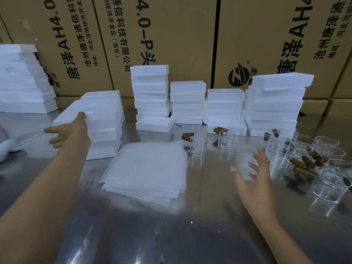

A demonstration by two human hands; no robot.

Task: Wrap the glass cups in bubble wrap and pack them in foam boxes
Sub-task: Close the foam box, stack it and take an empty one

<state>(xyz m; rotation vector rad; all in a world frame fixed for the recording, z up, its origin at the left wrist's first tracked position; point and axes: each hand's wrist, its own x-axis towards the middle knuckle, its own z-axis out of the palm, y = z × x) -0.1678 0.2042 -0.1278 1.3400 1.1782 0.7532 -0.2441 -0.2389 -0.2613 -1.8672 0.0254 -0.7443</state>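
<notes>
My left hand reaches out to the top foam box of a stack at the left. Its thumb lies on the box's top and its fingers are under the near edge. My right hand hovers over the steel table with fingers spread, holding nothing, just left of a cluster of clear glass cups. Two more cups stand apart toward the middle. A stack of bubble wrap sheets lies between my hands.
Several stacks of white foam boxes line the back of the table, with another at far left. Brown cork-like cylinders lie among the cups. Large cardboard cartons form a wall behind.
</notes>
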